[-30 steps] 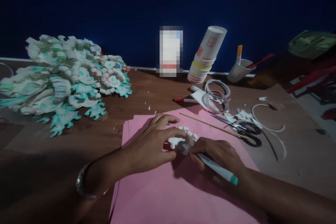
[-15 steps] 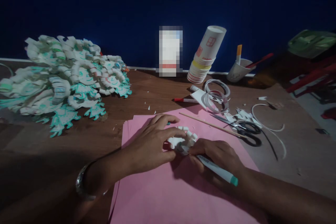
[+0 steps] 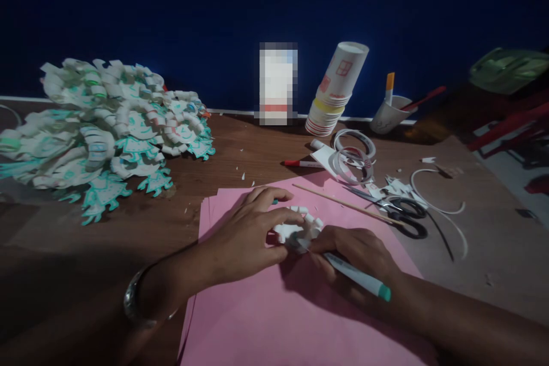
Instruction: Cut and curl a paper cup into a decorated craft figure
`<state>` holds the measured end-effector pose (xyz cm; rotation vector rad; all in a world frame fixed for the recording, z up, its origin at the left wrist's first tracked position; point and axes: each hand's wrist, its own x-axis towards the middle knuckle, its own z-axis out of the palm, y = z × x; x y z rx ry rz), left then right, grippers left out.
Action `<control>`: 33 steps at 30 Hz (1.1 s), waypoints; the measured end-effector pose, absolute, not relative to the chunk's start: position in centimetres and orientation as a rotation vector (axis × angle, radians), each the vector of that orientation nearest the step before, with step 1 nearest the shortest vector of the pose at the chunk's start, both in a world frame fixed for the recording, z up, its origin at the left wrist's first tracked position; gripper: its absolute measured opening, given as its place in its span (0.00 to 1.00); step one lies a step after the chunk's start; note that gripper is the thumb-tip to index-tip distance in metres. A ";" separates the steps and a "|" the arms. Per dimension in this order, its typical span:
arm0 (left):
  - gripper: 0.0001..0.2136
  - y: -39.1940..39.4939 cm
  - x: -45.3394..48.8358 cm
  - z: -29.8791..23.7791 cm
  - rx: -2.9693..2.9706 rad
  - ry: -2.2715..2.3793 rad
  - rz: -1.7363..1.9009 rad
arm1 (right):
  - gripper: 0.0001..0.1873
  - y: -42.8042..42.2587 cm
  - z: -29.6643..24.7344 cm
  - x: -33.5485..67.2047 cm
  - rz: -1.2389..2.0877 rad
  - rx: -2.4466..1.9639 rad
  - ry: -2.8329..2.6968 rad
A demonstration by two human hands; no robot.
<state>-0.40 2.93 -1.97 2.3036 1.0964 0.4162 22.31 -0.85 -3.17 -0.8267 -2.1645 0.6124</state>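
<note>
On the pink paper (image 3: 274, 309) lies a small white paper cutout (image 3: 285, 233) with curled strips along its edge. My left hand (image 3: 257, 231) grips the cutout's left side between thumb and forefinger, its other fingers bent over the sheet. A white marker pen with a green end (image 3: 358, 277) is held in my right hand (image 3: 354, 254), its tip down at the cutout. My right fingers hide the pen's tip and part of the cutout. A wooden stick (image 3: 338, 201) and black-handled scissors (image 3: 405, 214) lie just beyond my right hand.
Many curled paper dolls with green drawings (image 3: 137, 126) are heaped at the left. Behind are stacked paper cups (image 3: 337, 88) and a cup holding pens (image 3: 390, 115). Tape rolls (image 3: 354, 160), a red marker (image 3: 304, 164), paper scraps (image 3: 397, 190) and a white cord (image 3: 457, 211) lie at the right.
The marker in my right hand has tilted very slightly, its green end a little lower right. My left hand and the cutout look unmoved.
</note>
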 end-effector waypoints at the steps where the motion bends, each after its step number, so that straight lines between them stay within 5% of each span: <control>1: 0.28 2.9 -0.4 -2.0 2.299 1.098 0.413 | 0.07 -0.9 -3.2 22.4 0.614 -0.827 -2.165; 33: 0.26 2.9 -0.3 -1.7 2.291 1.088 0.414 | 0.02 -0.7 -3.3 23.1 0.523 -0.931 -2.092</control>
